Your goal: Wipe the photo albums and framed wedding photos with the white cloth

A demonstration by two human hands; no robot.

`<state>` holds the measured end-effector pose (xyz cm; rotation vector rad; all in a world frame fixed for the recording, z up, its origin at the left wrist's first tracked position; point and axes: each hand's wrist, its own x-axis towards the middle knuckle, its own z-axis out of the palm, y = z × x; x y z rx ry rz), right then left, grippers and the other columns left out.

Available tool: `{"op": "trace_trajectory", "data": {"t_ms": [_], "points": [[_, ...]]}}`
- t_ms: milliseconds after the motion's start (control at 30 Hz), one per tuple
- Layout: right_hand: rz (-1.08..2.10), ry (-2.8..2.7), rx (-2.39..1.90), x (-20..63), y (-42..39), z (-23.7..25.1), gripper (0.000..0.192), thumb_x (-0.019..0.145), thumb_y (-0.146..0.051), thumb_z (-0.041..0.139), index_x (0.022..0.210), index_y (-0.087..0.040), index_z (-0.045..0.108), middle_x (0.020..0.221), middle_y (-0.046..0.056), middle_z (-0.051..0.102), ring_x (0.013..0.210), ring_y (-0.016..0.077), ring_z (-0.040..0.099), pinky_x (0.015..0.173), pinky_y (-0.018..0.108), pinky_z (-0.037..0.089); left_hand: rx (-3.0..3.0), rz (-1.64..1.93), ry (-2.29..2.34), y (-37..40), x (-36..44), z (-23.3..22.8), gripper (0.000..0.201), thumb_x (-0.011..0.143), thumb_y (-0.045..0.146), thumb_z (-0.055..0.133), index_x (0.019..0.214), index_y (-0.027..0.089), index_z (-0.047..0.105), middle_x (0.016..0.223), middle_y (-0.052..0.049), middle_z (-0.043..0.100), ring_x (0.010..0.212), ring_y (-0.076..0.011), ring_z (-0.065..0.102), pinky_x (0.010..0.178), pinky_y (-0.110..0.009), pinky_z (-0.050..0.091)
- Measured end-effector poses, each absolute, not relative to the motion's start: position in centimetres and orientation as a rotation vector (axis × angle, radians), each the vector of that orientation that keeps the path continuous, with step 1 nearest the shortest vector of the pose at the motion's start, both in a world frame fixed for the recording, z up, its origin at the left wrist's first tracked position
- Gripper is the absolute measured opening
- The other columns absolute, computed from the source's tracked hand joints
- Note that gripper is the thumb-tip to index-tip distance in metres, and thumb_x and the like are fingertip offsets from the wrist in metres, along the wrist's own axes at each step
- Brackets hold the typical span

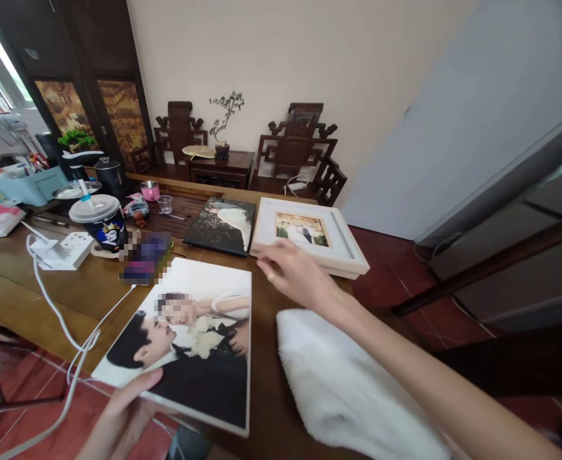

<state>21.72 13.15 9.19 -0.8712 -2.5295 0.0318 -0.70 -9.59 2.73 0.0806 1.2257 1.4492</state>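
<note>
Your left hand is closed on the near edge of the big photo print, thumb on top of the lower corner and the other fingers hidden underneath. The print lies flat on the wooden table, its near edge hanging out over the table's rim toward you.

Your right hand is open and holds nothing. The fingers are spread loosely and reach out past the print's far right corner. Their tips are at the near edge of the white framed photo; whether they touch it cannot be told.

Just under your right forearm, to the right of the print, lies a white fluffy cloth. Left of the framed photo, beyond the print, a dark photo album lies flat. Beyond your left hand, on the far side of the print, stand a lidded cup with a straw and a white power strip, whose white cable trails over the table edge beside your left hand.

Counted: three pictures in all, one print, one album, one framed photo; one cloth; one cup; one power strip. Two carved wooden chairs stand against the far wall.
</note>
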Motion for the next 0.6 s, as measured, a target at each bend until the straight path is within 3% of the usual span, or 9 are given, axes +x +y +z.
{"op": "trace_trajectory", "data": {"t_ms": [100,167,233,300,433,600], "points": [[-0.306,-2.724,-0.847,15.8,18.4,7.7,0.026,0.093,-0.023,0.056,0.106,-0.005,0.067,0.102,0.021,0.07,0.117,0.0323,0.056,0.097,0.042,0.046,0.134,1.406,1.213,-8.7,-0.5,2.8,0.046,0.062,0.02,0.085,0.107,0.011,0.076,0.102,-0.014,0.076,0.11,-0.0413,0.066,0.093,-0.046,0.058],[-0.45,-2.804,-0.88,12.6,20.6,6.5,0.048,0.089,-0.035,0.064,0.122,0.0,0.061,0.127,0.029,0.06,0.131,0.0373,0.044,0.104,0.045,0.039,0.164,1.401,1.201,-8.2,-0.5,2.8,0.056,0.064,0.023,0.086,0.117,0.013,0.071,0.107,-0.014,0.075,0.111,-0.0403,0.066,0.094,-0.049,0.057],[-0.52,-2.869,-1.0,10.4,21.9,5.3,0.068,0.088,-0.046,0.064,0.134,0.002,0.052,0.14,0.033,0.049,0.135,0.0406,0.04,0.106,0.049,0.035,0.194,1.419,1.174,-7.8,-0.5,2.9,0.064,0.066,0.027,0.086,0.126,0.018,0.066,0.113,-0.012,0.074,0.113,-0.0386,0.066,0.096,-0.05,0.056],[-0.543,-2.937,-1.093,9.2,22.6,4.1,0.071,0.093,-0.048,0.055,0.14,0.004,0.046,0.137,0.035,0.051,0.128,0.0403,0.049,0.102,0.05,0.037,0.227,1.445,1.153,-7.6,-0.5,2.9,0.071,0.065,0.029,0.088,0.131,0.019,0.062,0.115,-0.013,0.073,0.113,-0.0374,0.066,0.098,-0.05,0.054],[-0.622,-3.026,-0.979,8.5,23.3,2.5,0.056,0.1,-0.028,0.038,0.141,0.01,0.042,0.123,0.037,0.06,0.116,0.0359,0.06,0.099,0.05,0.038,0.267,1.461,1.213,-7.0,-0.3,2.8,0.079,0.057,0.025,0.093,0.129,0.016,0.061,0.108,-0.014,0.075,0.106,-0.0363,0.07,0.098,-0.049,0.055],[-0.806,-2.963,-0.784,9.1,24.3,3.3,0.05,0.098,-0.016,0.029,0.139,0.01,0.042,0.119,0.037,0.061,0.108,0.0347,0.064,0.098,0.05,0.037,0.341,1.527,1.253,-5.3,-0.6,2.5,0.054,0.062,0.03,0.091,0.108,0.014,0.067,0.101,-0.011,0.076,0.102,-0.0309,0.071,0.097,-0.045,0.057]]}}
